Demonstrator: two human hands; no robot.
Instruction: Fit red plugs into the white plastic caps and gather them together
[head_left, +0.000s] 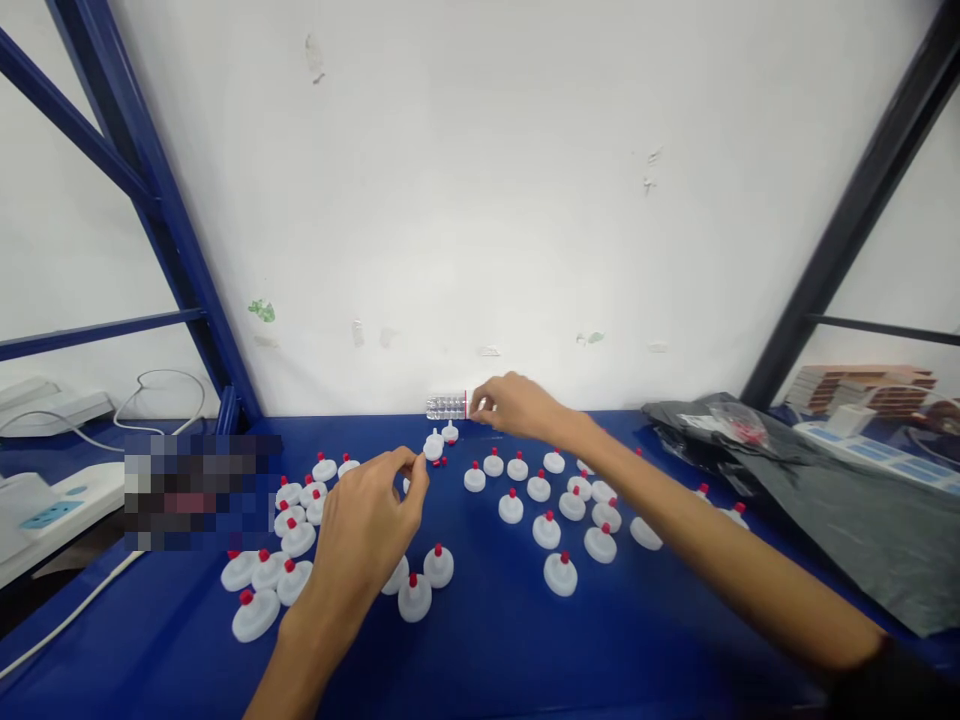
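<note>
My left hand (367, 520) reaches in from the lower left, thumb and forefinger pinched at the edge of a white round nozzle cap (433, 447) without a red tip. Beside that stands another white nozzle cap (450, 432). Small red tips (440, 462) lie just below them. My right hand (517, 402) stretches to the back of the table, fingers pinched close to a clear plastic bottle (446, 408) with a red band, lying against the wall. Whatever its fingertips hold is hidden or too small to make out.
Red-tipped white caps (298, 538) cluster at left, with more (546, 530) spread at right on the blue table (480, 640). A dark plastic bag (810, 510) lies at right. A power strip (60, 515) and cables are at left. Rack posts (180, 240) rise beside the wall.
</note>
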